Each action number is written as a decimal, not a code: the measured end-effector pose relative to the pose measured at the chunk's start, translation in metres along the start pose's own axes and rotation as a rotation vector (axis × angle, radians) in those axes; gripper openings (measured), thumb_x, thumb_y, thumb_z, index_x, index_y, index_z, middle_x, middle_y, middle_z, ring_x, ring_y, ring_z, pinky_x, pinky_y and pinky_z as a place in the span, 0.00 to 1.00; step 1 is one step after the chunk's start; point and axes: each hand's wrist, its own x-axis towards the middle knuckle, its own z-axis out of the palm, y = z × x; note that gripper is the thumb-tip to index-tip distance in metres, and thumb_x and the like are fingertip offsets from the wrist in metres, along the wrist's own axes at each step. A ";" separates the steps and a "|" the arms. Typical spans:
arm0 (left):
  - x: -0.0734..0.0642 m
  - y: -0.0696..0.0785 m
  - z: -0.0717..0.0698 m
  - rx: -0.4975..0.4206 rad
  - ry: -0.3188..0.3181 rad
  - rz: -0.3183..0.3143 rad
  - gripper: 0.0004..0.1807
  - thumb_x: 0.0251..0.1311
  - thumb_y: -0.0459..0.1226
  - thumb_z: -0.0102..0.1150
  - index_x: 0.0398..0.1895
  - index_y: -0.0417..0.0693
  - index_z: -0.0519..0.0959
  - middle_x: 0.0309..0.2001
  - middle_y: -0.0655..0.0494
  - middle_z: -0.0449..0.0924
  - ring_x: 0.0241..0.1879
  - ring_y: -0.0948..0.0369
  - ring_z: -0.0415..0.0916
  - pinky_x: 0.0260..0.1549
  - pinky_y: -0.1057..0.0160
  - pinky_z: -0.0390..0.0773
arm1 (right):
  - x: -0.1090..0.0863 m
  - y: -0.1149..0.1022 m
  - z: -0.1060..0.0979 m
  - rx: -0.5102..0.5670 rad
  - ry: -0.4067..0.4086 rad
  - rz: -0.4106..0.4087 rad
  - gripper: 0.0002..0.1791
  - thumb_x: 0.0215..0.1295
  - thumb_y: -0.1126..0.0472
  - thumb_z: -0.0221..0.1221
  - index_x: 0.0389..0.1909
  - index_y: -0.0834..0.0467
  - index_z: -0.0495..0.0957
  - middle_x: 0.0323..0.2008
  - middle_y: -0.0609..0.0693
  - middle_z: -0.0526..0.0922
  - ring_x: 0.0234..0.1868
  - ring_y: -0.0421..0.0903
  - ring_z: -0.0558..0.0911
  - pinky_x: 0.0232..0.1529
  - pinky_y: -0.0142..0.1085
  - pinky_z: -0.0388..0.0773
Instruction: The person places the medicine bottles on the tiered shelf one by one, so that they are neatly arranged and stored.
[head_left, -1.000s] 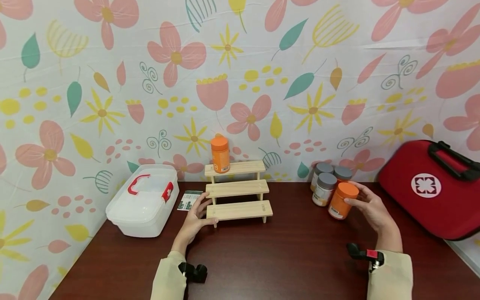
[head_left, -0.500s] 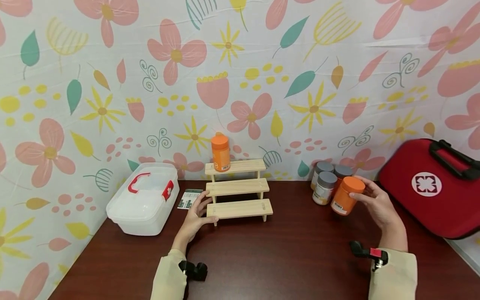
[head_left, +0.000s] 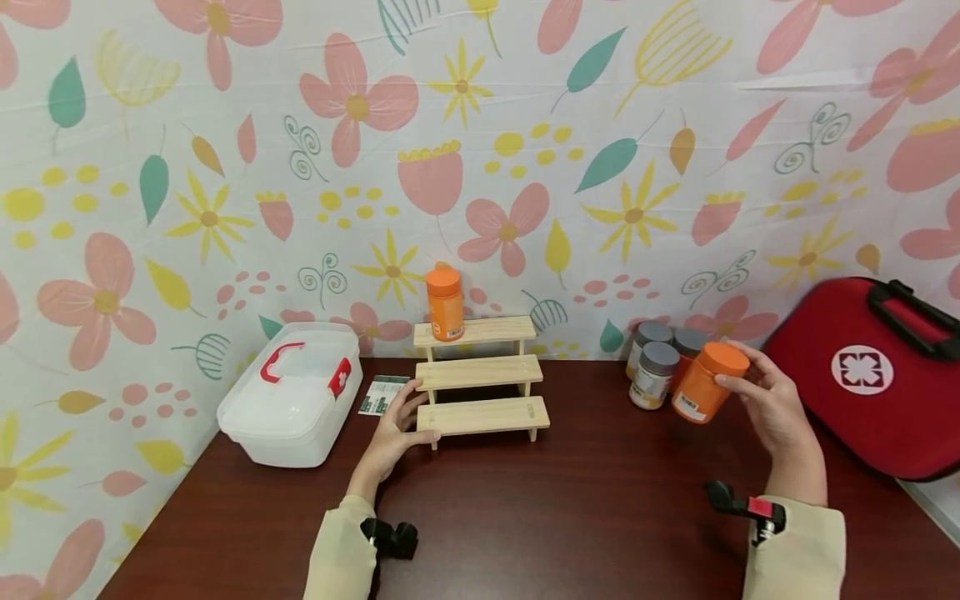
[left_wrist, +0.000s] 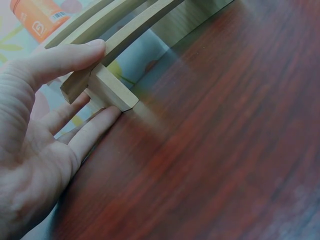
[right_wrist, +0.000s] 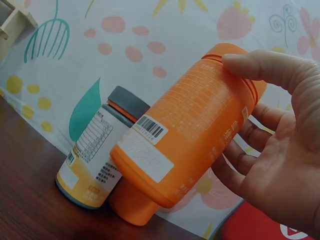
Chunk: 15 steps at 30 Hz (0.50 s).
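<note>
My right hand (head_left: 776, 407) grips an orange bottle (head_left: 701, 393) near its orange lid, thumb in front and fingers behind. The bottle tilts above the table, its barcode label showing in the right wrist view. Beside it stand two grey-lidded bottles with pale labels (head_left: 649, 387), and an orange one with a grey lid (head_left: 687, 343) is partly hidden. My left hand (head_left: 388, 437) holds the left end of a three-step wooden display stand (head_left: 480, 417). In the left wrist view the thumb (left_wrist: 82, 56) lies on the front step and the fingers reach the leg. Another orange bottle (head_left: 446, 310) stands on the top step.
A white lidded box (head_left: 288, 417) with a red handle stands at the left, a printed card (head_left: 378, 395) beside it. A red first-aid case (head_left: 877, 417) leans at the right. The dark wooden table (head_left: 570, 508) ends at a flower-patterned backdrop (head_left: 525, 125).
My right hand has raised the orange bottle off the table and moved it slightly right, tilting it more. My left hand has stayed on the stand.
</note>
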 end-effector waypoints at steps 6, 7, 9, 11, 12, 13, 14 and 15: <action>-0.002 -0.002 0.000 0.041 -0.019 0.066 0.49 0.50 0.33 0.72 0.74 0.60 0.57 0.72 0.39 0.59 0.66 0.40 0.65 0.55 0.53 0.75 | -0.001 -0.004 0.003 0.041 0.022 -0.030 0.26 0.66 0.78 0.49 0.62 0.54 0.72 0.49 0.40 0.83 0.47 0.34 0.80 0.47 0.22 0.75; -0.002 -0.003 0.000 0.050 -0.020 0.080 0.49 0.50 0.35 0.73 0.74 0.60 0.57 0.72 0.38 0.60 0.65 0.40 0.66 0.53 0.54 0.76 | 0.000 -0.004 0.004 0.043 0.028 -0.033 0.26 0.66 0.78 0.49 0.62 0.54 0.71 0.49 0.40 0.82 0.47 0.34 0.80 0.47 0.22 0.75; -0.001 -0.004 -0.001 0.058 -0.022 0.096 0.49 0.50 0.36 0.73 0.75 0.60 0.57 0.72 0.37 0.60 0.64 0.40 0.66 0.53 0.54 0.76 | 0.001 -0.006 0.008 0.037 0.041 -0.044 0.26 0.66 0.77 0.49 0.62 0.54 0.71 0.49 0.40 0.82 0.47 0.34 0.80 0.48 0.21 0.75; -0.001 -0.004 -0.001 0.047 -0.017 0.078 0.49 0.50 0.35 0.73 0.74 0.60 0.57 0.72 0.39 0.60 0.66 0.41 0.65 0.56 0.51 0.74 | 0.003 -0.007 0.012 0.035 0.052 -0.056 0.26 0.66 0.77 0.50 0.62 0.55 0.71 0.49 0.40 0.82 0.47 0.34 0.80 0.49 0.21 0.75; -0.001 -0.003 -0.001 0.037 -0.014 0.066 0.49 0.50 0.34 0.72 0.74 0.60 0.57 0.72 0.40 0.60 0.66 0.41 0.64 0.58 0.49 0.72 | 0.004 -0.008 0.015 0.037 0.055 -0.063 0.26 0.66 0.77 0.50 0.62 0.56 0.71 0.49 0.41 0.82 0.47 0.34 0.80 0.49 0.21 0.75; -0.001 -0.002 -0.001 0.025 -0.006 0.043 0.49 0.50 0.33 0.72 0.74 0.61 0.58 0.72 0.41 0.60 0.67 0.42 0.64 0.59 0.48 0.71 | 0.006 -0.009 0.017 0.038 0.059 -0.071 0.26 0.66 0.78 0.50 0.62 0.56 0.71 0.49 0.41 0.82 0.47 0.34 0.80 0.49 0.21 0.75; -0.001 -0.001 -0.001 0.015 -0.001 0.027 0.49 0.50 0.31 0.72 0.74 0.61 0.58 0.73 0.42 0.60 0.68 0.42 0.63 0.61 0.46 0.70 | 0.007 -0.009 0.020 0.041 0.063 -0.077 0.26 0.65 0.78 0.51 0.62 0.57 0.71 0.49 0.41 0.83 0.47 0.34 0.80 0.49 0.21 0.75; 0.000 -0.001 0.000 0.010 0.002 0.014 0.49 0.50 0.29 0.71 0.74 0.60 0.58 0.73 0.43 0.60 0.68 0.42 0.63 0.61 0.46 0.69 | 0.007 -0.010 0.022 0.043 0.067 -0.084 0.26 0.65 0.78 0.51 0.62 0.57 0.71 0.49 0.41 0.83 0.48 0.35 0.80 0.49 0.21 0.75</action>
